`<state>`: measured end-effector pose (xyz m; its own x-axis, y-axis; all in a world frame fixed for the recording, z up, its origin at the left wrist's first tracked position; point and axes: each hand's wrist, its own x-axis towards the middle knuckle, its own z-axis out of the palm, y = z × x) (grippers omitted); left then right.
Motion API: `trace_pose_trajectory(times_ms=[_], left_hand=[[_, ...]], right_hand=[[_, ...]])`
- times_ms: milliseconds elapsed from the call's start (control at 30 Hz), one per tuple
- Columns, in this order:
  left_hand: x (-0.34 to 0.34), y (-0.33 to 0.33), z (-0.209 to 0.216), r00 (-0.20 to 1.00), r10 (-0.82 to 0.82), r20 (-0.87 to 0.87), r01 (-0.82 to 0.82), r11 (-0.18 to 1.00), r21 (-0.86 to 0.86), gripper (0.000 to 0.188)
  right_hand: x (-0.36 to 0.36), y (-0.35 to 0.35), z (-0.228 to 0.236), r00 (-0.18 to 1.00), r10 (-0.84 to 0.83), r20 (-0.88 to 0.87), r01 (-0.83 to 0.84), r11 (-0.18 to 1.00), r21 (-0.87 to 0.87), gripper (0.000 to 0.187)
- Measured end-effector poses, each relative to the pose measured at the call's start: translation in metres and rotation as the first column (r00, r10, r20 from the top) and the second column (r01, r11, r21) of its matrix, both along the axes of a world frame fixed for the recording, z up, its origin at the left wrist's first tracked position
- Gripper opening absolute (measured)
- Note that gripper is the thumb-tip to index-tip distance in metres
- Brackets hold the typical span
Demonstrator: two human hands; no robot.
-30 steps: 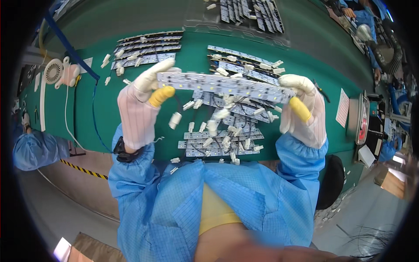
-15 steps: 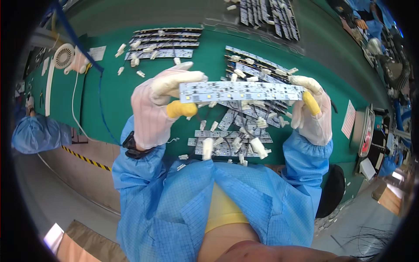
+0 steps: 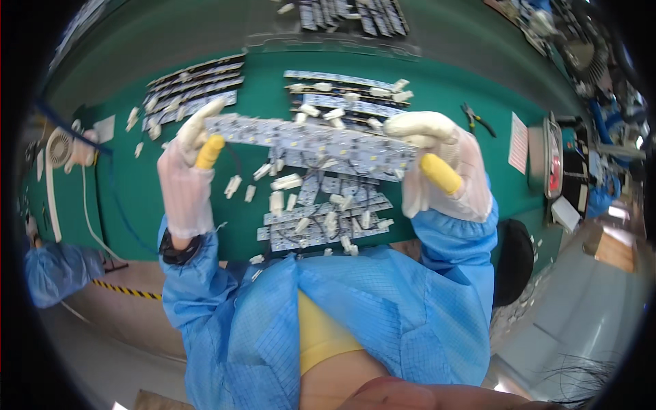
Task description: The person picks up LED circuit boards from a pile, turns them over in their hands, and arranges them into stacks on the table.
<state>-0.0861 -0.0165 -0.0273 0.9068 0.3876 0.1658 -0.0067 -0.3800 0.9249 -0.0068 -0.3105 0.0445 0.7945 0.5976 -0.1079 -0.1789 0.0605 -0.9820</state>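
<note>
Raised over the green bench mat, a long pale LED circuit board (image 3: 307,142) spans both my gloved hands, blurred and sloping down to the right. At its left end, my left hand (image 3: 188,174) is closed, with a yellow-cotted thumb below and fingers above. My right hand (image 3: 451,167) pinches the other end, its yellow-cotted thumb along the board's near side. Beneath lie more LED boards (image 3: 328,222) with dark wires and white connectors (image 3: 287,182). Behind the held board sits another group of boards (image 3: 348,96), partly hidden by it.
Further LED boards (image 3: 195,85) lie at the left back. A clear plastic tray (image 3: 273,45) with several boards stands at the far edge. Pliers (image 3: 471,119) and a printed sheet (image 3: 518,143) lie right. A small fan (image 3: 60,147) and another person's blue sleeve (image 3: 61,270) are left.
The board has gone from nearly level to sloping down to the right, still between both hands. The whole view has shifted, so the bench appears further left and the pliers show.
</note>
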Motion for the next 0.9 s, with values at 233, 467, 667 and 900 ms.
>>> trace_pose_trajectory(times_ms=[233, 467, 667, 900], left_hand=[[-0.004, 0.007, 0.000, 0.997, 0.043, -0.067, -0.039, 0.997, 0.072, 0.045], [-0.013, -0.009, 0.023, 0.994, -0.095, 0.056, 0.104, 0.977, -0.187, 0.055], [-0.015, -0.021, 0.018, 0.908, -0.255, 0.333, 0.336, 0.918, -0.211, 0.075], [-0.009, -0.004, 0.020, 0.967, -0.251, 0.050, 0.256, 0.959, -0.122, 0.052]], right_hand=[[0.003, -0.001, -0.005, 0.998, 0.058, 0.008, -0.059, 0.993, 0.104, 0.052], [0.015, -0.009, -0.022, 0.993, -0.112, 0.035, 0.113, 0.993, -0.027, 0.058], [0.029, -0.001, -0.038, 0.974, -0.108, 0.200, 0.130, 0.987, -0.100, 0.036], [0.032, -0.002, -0.049, 0.978, -0.186, 0.091, 0.186, 0.983, 0.008, 0.035]])
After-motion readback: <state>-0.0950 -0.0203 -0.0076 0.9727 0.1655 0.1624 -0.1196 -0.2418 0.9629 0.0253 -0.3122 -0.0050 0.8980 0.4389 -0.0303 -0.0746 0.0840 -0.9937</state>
